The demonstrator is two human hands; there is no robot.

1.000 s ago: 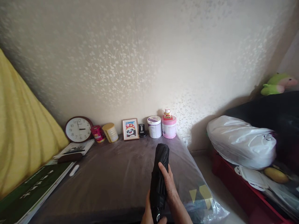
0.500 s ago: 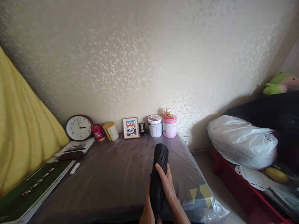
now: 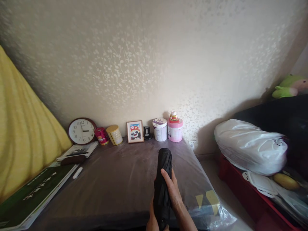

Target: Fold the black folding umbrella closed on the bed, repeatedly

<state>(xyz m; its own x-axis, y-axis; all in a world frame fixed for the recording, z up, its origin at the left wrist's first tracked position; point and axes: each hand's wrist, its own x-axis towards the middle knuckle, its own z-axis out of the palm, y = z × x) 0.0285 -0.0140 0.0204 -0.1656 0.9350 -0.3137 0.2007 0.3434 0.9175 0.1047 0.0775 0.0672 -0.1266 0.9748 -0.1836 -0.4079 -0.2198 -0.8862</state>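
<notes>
A folded black umbrella (image 3: 162, 189) stands tilted away from me over the front of the table, its far end pointing toward the wall. My right hand (image 3: 172, 189) is closed round its right side at mid-length, the thumb lying along the top. Lower down, my left hand (image 3: 152, 218) grips the near end from the left, and most of its fingers are hidden behind the umbrella or cut off by the bottom edge of the view.
Along the wall stand a clock (image 3: 82, 131), a magenta can (image 3: 101, 136), a yellow can (image 3: 115, 134), a framed panda picture (image 3: 135, 132) and two lidded tubs (image 3: 160, 131). A green book (image 3: 31, 195) lies left. Right of the table is a stuffed white bag (image 3: 250, 146).
The umbrella has turned slightly in my hands, and its far end has shifted a little left. My left hand has moved slightly right and down.
</notes>
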